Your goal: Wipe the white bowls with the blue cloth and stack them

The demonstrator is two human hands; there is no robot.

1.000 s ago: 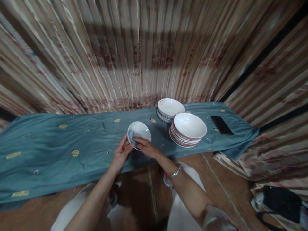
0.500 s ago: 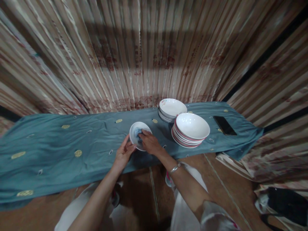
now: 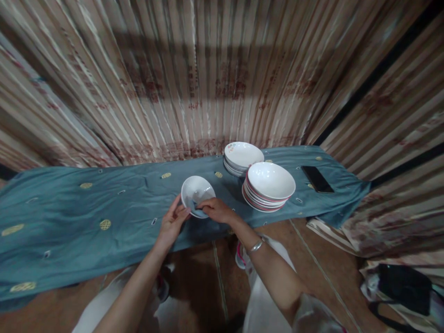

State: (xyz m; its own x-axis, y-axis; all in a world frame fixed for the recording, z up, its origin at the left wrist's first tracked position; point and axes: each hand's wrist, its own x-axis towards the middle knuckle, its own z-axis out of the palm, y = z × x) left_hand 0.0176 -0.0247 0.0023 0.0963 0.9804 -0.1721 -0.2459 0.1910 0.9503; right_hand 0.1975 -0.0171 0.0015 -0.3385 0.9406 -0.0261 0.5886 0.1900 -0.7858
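A small white bowl (image 3: pixel 197 186) is tilted toward me over the front part of the cloth-covered table. My left hand (image 3: pixel 174 219) grips its left rim, thumb at the near edge and fingers behind. Inside the bowl's near side, my right hand (image 3: pixel 215 210) presses a bluish cloth (image 3: pixel 193 206), largely hidden under the fingers. Right of my hands stands a stack of white bowls with red rims (image 3: pixel 270 181). Behind that stack is a pile of white plates (image 3: pixel 243 155), the top one with a floral mark.
A black phone (image 3: pixel 317 179) lies at the table's right end. The blue tablecloth (image 3: pixel 135 199) with yellow pineapple prints is wrinkled. Striped curtains (image 3: pixel 166 92) hang close behind and to the right. A black bag (image 3: pixel 404 287) sits at the lower right.
My right hand has moved the cloth from the bowl's middle to its near side, exposing more of the inside. My left hand still holds the rim. The view has shifted slightly.
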